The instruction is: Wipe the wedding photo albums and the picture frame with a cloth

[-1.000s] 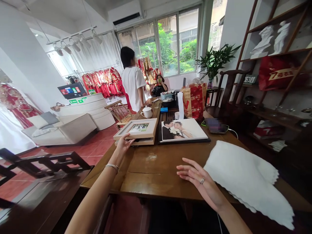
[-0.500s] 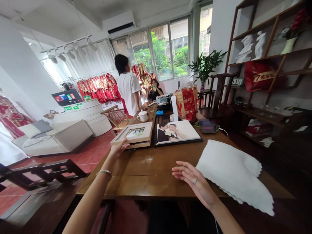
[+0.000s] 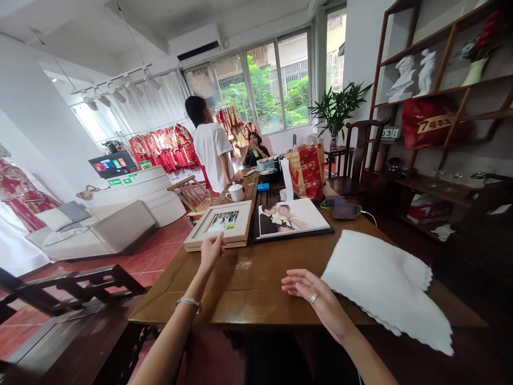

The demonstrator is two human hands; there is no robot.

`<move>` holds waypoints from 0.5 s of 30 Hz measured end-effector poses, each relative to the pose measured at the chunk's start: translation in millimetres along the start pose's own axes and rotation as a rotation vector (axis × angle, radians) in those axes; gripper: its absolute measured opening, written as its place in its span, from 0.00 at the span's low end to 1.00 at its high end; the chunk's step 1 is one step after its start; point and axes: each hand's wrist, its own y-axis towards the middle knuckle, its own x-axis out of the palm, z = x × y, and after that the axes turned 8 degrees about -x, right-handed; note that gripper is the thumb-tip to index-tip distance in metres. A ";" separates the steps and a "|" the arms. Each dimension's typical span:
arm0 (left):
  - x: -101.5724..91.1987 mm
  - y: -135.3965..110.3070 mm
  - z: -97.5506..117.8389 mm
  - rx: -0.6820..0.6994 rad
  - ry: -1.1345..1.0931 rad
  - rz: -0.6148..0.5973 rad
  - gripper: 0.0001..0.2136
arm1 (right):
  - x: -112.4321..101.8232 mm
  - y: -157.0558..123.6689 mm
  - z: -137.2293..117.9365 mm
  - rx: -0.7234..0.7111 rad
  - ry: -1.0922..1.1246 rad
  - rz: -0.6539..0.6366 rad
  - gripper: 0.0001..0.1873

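My left hand (image 3: 211, 252) is just in front of the near edge of a light wooden picture frame (image 3: 200, 227), its fingers curled in and nothing visible in them. Whether the fingertips touch the frame I cannot tell. The frame holds a small photo with green in it and lies flat on another frame. To its right, a large wedding photo print (image 3: 294, 216) rests on a dark panel. My right hand (image 3: 315, 294) hovers over the table's near side, holding nothing, fingers stretched and slightly apart. Beside it on the right lies a white scallop-edged cloth (image 3: 380, 278).
The wooden table (image 3: 256, 291) bears a lidded white cup (image 3: 235, 191), a red-and-tan paper bag (image 3: 306, 171) and a cabled phone-like device (image 3: 341, 207). A person in a white T-shirt (image 3: 210, 152) leans at the far left side; another person (image 3: 255, 152) sits at the far end.
My left hand has come off the frame's front left and moved right, its fingers curling. The upper frame now sits squarer over the lower one. My right hand has barely moved.
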 end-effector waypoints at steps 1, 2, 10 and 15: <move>9.4 -5.8 -0.6 0.035 0.061 -0.066 0.19 | 0.5 0.5 2.7 -0.005 -0.052 0.005 0.15; 18.4 -11.4 -1.5 0.060 0.126 -0.144 0.18 | 1.0 0.9 5.2 -0.009 -0.101 0.006 0.15; 47.2 -36.4 -9.0 0.282 0.565 -0.379 0.16 | 2.1 -0.2 7.2 -0.003 -0.212 0.009 0.15; 52.0 -48.9 3.1 0.345 0.701 -0.308 0.13 | 1.5 0.5 10.1 -0.017 -0.219 0.004 0.15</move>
